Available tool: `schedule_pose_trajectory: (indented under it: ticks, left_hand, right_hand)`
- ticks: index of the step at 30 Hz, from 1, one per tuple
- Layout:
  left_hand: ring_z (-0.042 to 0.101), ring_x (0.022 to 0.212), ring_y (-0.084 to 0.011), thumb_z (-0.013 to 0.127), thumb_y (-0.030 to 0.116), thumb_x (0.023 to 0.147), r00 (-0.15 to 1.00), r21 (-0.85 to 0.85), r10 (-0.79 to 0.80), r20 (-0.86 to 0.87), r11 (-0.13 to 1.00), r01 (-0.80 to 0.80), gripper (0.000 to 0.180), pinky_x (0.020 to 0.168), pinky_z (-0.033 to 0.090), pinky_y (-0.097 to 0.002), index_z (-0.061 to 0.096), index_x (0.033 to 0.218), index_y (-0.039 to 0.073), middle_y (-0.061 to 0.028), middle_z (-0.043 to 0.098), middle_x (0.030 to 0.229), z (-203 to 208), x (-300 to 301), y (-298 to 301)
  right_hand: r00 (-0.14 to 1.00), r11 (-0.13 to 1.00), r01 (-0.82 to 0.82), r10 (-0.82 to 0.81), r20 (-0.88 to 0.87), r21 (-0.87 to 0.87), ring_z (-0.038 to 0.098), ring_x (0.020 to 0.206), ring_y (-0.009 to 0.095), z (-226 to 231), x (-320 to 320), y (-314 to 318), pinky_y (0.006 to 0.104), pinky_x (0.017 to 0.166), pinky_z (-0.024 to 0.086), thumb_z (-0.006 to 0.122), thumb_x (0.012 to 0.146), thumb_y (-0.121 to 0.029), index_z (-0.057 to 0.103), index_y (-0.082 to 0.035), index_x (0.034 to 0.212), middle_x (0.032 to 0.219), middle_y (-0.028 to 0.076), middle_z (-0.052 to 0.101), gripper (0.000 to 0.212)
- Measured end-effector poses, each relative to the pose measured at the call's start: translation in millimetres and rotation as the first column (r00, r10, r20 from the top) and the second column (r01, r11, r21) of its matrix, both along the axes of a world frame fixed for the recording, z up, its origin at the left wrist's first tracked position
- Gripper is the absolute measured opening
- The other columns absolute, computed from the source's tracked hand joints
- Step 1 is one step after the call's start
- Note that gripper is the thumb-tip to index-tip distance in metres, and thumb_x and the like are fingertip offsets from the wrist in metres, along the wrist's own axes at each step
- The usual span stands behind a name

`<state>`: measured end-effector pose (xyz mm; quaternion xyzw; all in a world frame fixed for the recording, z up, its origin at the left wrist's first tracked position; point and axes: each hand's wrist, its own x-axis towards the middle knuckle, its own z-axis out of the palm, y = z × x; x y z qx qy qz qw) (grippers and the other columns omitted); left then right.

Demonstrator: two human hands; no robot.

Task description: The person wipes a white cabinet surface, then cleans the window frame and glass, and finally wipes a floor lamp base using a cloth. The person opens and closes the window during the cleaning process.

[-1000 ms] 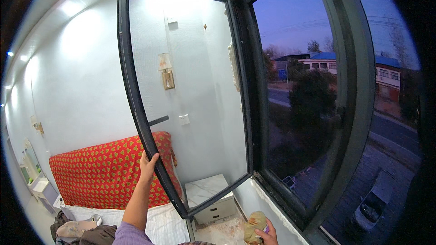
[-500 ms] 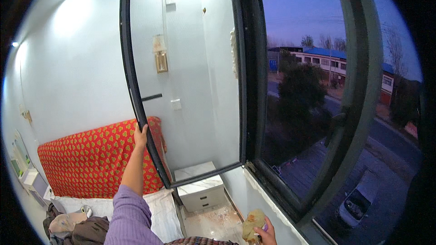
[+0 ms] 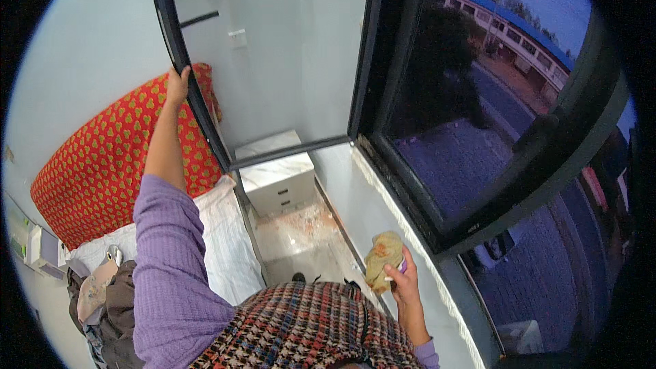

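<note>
A dark-framed glass window sash [image 3: 169, 20] stands swung open into the room. My left hand [image 3: 178, 87] is closed around its outer upright edge, fairly low down, with the arm stretched forward. My right hand [image 3: 408, 280] holds a crumpled yellowish-green cloth [image 3: 384, 260] with brownish stains, low by the wall under the window. Something small and purple shows between the cloth and my fingers; I cannot make out what it is. The cloth is apart from the sash and the sill.
On the right is the dark window frame [image 3: 471, 232], with a rough white edge [image 3: 403, 215] below it. A white nightstand [image 3: 279, 181] stands beneath the sash. To the left are a red patterned headboard [image 3: 113, 150], a white-sheeted bed [image 3: 229, 249] and piled clothes [image 3: 116, 307].
The view has tipped downward, so the sash and my left hand sit higher in it. My left hand keeps its hold. More of my right hand and the cloth now shows.
</note>
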<state>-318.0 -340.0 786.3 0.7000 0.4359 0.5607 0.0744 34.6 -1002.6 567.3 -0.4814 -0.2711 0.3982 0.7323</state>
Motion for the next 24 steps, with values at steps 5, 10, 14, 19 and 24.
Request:
schedule_pose_trajectory:
  ticks: [5,10,14,19,24]
  left_hand:
    - [0.062,0.110,-0.0463,0.060,0.047,0.097,0.997,-0.127,0.018,-0.073,0.992,-0.028,0.062,0.095,0.047,-0.0468,0.045,0.119,-0.009,-0.0338,0.063,0.112,-1,3,37]
    - [0.060,0.113,-0.0475,0.059,0.051,0.097,0.990,-0.059,0.075,-0.115,0.995,-0.082,0.068,0.096,0.046,-0.0476,0.045,0.118,-0.012,-0.0360,0.061,0.115,3,-17,76]
    - [0.059,0.114,-0.0471,0.057,0.056,0.096,0.993,-0.060,0.057,-0.105,0.996,-0.063,0.072,0.096,0.046,-0.0483,0.047,0.115,-0.013,-0.0367,0.060,0.115,-10,11,75]
    - [0.061,0.111,-0.0468,0.057,0.055,0.097,0.993,-0.104,0.057,-0.102,0.992,-0.068,0.070,0.094,0.046,-0.0481,0.047,0.114,-0.012,-0.0365,0.061,0.112,-4,5,76]
    - [0.062,0.108,-0.0474,0.058,0.053,0.097,0.986,-0.031,0.082,-0.145,0.996,-0.087,0.070,0.094,0.046,-0.0481,0.048,0.115,-0.013,-0.0356,0.062,0.111,2,-13,87]
  right_hand:
    - [1.000,0.999,0.008,-0.009,-0.029,-0.046,0.055,0.126,0.024,7,-7,-1,0.0370,0.109,0.041,0.074,0.081,-0.001,0.038,0.003,0.149,0.138,0.014,0.055,0.077]
    - [1.000,0.998,-0.011,0.011,0.001,-0.062,0.053,0.128,0.023,16,-16,2,0.0367,0.109,0.041,0.074,0.081,-0.002,0.038,0.003,0.149,0.139,0.014,0.055,0.077]
    - [0.999,0.991,0.041,-0.041,0.002,-0.126,0.053,0.128,0.023,24,-17,0,0.0366,0.110,0.040,0.075,0.081,-0.003,0.038,0.003,0.149,0.139,0.015,0.054,0.077]
    - [0.999,0.990,0.049,-0.046,0.024,-0.136,0.055,0.127,0.025,20,-17,4,0.0385,0.108,0.043,0.074,0.082,-0.003,0.034,0.003,0.151,0.138,0.016,0.055,0.080]
    - [1.000,0.991,-0.006,0.004,-0.017,-0.130,0.053,0.129,0.024,28,-20,12,0.0369,0.110,0.040,0.073,0.082,-0.001,0.037,0.002,0.150,0.140,0.014,0.054,0.077]
